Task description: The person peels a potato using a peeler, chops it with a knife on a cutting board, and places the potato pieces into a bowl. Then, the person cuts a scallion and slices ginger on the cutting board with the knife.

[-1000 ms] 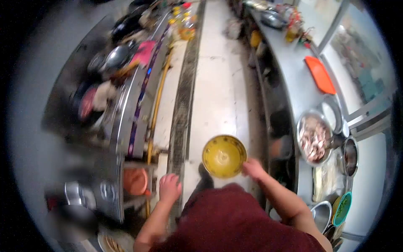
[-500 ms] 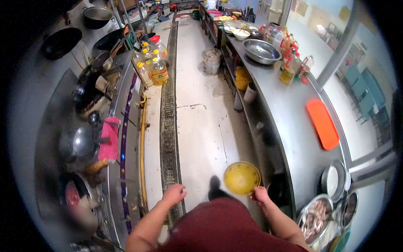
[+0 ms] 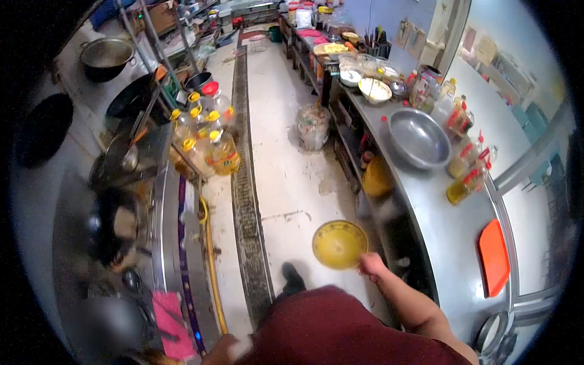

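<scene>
My right hand is closed on the rim of a yellow bowl, which hangs over the pale floor in front of my dark red top. The bowl's yellow inside faces up, with a dark pattern around its rim. Low in the view, beside the stove counter, is my left hand; it is smeared by motion and partly cut off, so its fingers cannot be made out.
On the right runs a steel counter with a large metal basin, bottles and an orange tray. Oil jugs stand at the left stove's far end. A dirty bucket is on the aisle floor.
The view has moved forward along the aisle, so the jugs, bucket and metal basin appear nearer. My left hand has dropped lower and left. My right hand still holds the bowl.
</scene>
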Demonstrator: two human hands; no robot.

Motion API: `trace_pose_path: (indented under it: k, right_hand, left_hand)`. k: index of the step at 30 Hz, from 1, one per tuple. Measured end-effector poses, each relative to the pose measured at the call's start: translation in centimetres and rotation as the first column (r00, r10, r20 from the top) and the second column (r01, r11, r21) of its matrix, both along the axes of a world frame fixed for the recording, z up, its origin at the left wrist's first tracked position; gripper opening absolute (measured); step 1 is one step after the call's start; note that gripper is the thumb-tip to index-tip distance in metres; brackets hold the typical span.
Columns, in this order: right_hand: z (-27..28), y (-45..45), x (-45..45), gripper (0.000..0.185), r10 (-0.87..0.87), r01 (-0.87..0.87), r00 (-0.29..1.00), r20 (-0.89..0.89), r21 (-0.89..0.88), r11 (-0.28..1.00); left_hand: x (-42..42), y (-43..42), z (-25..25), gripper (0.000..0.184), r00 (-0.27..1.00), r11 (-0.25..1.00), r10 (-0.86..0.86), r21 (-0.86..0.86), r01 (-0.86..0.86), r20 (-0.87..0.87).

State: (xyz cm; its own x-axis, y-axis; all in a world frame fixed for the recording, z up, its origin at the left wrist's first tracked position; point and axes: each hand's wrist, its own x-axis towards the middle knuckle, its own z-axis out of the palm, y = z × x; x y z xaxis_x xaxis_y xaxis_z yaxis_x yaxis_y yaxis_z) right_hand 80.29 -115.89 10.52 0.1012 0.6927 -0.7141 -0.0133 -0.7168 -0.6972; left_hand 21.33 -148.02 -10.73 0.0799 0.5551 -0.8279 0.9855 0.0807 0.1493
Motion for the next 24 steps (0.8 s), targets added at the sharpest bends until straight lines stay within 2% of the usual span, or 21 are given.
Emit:
trace_pose_path:
  k: [1, 2, 3, 4, 5, 6, 7, 8, 9, 10, 11, 12, 13, 15, 16, 18, 20, 22, 23, 24]
  right_hand:
    - [1.5, 3.0, -0.9, 0.028, -0.005, 0.008, 0.999, 0.042, -0.081, 0.997]
    - [-0.6, 5.7, -1.3, 0.028, -0.057, 0.058, 0.998, 0.013, -0.08, 0.995]
    - [-0.8, 8.8, -1.5, 0.028, -0.049, 0.051, 0.998, 0.025, -0.082, 0.995]
    - [-0.6, 11.1, -2.1, 0.027, -0.047, 0.05, 0.998, 0.032, -0.101, 0.994]
    - [-0.6, 13.6, -2.5, 0.027, -0.076, 0.079, 0.997, 0.032, -0.095, 0.992]
    - [-0.7, 17.0, -3.1, 0.026, -0.106, 0.108, 0.994, 0.032, -0.083, 0.991]
    - [-1.2, 20.0, -3.4, 0.025, -0.137, 0.139, 0.99, 0.021, -0.073, 0.988]
    - [-1.8, 23.1, -4.0, 0.025, -0.145, 0.146, 0.989, 0.02, -0.078, 0.986]
    - [-2.3, 26.6, -4.7, 0.024, -0.142, 0.143, 0.99, 0.023, -0.064, 0.988]
    - [-2.2, 30.3, -5.3, 0.024, -0.139, 0.14, 0.99, 0.025, -0.046, 0.989]
    - [-1.8, 34.1, -6.4, 0.025, -0.152, 0.151, 0.988, -0.005, -0.05, 0.987]
    - [-2.8, 37.9, -7.1, 0.025, -0.157, 0.156, 0.988, -0.005, -0.051, 0.986]
    - [-3.6, 42.4, -7.7, 0.025, -0.096, 0.097, 0.995, 0.008, -0.05, 0.994]
    - [-4.5, 51.6, -9.5, 0.03, 0.018, -0.015, 0.998, 0.062, -0.051, 0.999]
    - [-3.5, 56.5, -11.0, 0.03, 0.012, -0.009, 0.999, 0.046, -0.057, 0.998]
    - [-1.2, 65.9, -13.8, 0.032, 0.293, -0.292, 0.929, 0.226, -0.04, 0.956]
    - [3.4, 74.4, -17.7, 0.026, 0.177, -0.193, 0.976, 0.128, 0.122, 0.974]
    - [6.9, 82.7, -20.5, 0.022, 0.235, -0.246, 0.969, 0.077, 0.172, 0.954]
    - [6.9, 86.8, -21.6, 0.022, 0.226, -0.237, 0.971, 0.08, 0.175, 0.956]
    - [6.2, 90.8, -22.7, 0.021, 0.261, -0.263, 0.965, 0.036, 0.218, 0.94]
  left_hand:
    - [-0.8, 5.9, -0.2, 0.049, 0.998, 0.999, 0.036, 0.029, -0.038, 0.055]
    - [-1.8, 11.7, -0.9, 0.05, 0.991, 0.996, 0.068, 0.054, -0.075, 0.113]
    - [-3.6, 17.2, -3.2, 0.049, 0.976, 0.981, 0.175, 0.064, -0.184, 0.125]
    - [-4.1, 24.5, -2.4, 0.048, 0.949, 0.953, 0.28, 0.076, -0.293, 0.143]
    - [-4.7, 31.7, -3.7, 0.044, 0.974, 0.943, -0.212, 0.246, 0.225, -0.077]
    - [-3.9, 39.0, -0.2, 0.041, 0.996, 0.913, -0.087, 0.402, 0.072, 0.021]
    - [-0.6, 47.0, 7.6, 0.037, 0.944, 0.897, 0.29, 0.299, -0.326, 0.159]
    - [0.2, 53.7, 10.1, 0.034, 0.958, 0.882, 0.189, 0.392, -0.262, 0.215]
    - [2.0, 60.0, 13.7, 0.03, 0.95, 0.848, 0.188, 0.447, -0.284, 0.248]
    - [2.4, 65.3, 14.5, 0.03, 0.952, 0.849, 0.179, 0.451, -0.277, 0.248]
    - [2.5, 70.0, 14.5, 0.028, 0.902, 0.797, 0.215, 0.467, -0.383, 0.374]
    - [2.6, 74.2, 13.9, 0.027, 0.835, 0.741, 0.242, 0.462, -0.488, 0.494]
    - [2.9, 78.8, 13.8, 0.028, 0.791, 0.752, 0.337, 0.359, -0.552, 0.511]
    - [4.0, 85.4, 14.2, 0.03, 0.762, 0.743, 0.355, 0.331, -0.582, 0.542]
    - [4.1, 88.3, 15.4, 0.033, 0.736, 0.741, 0.382, 0.29, -0.605, 0.558]
    - [4.0, 93.9, 17.6, 0.033, 0.743, 0.751, 0.375, 0.288, -0.594, 0.555]
    - [3.4, 99.4, 20.5, 0.033, 0.737, 0.761, 0.365, 0.275, -0.588, 0.568]
    - [2.6, 106.1, 23.0, 0.03, 0.612, 0.675, 0.444, 0.206, -0.709, 0.654]
    - [2.1, 110.0, 22.8, 0.03, 0.615, 0.681, 0.435, 0.207, -0.703, 0.657]
    - [1.4, 113.9, 22.4, 0.032, 0.489, 0.645, 0.483, 0.081, -0.759, 0.726]
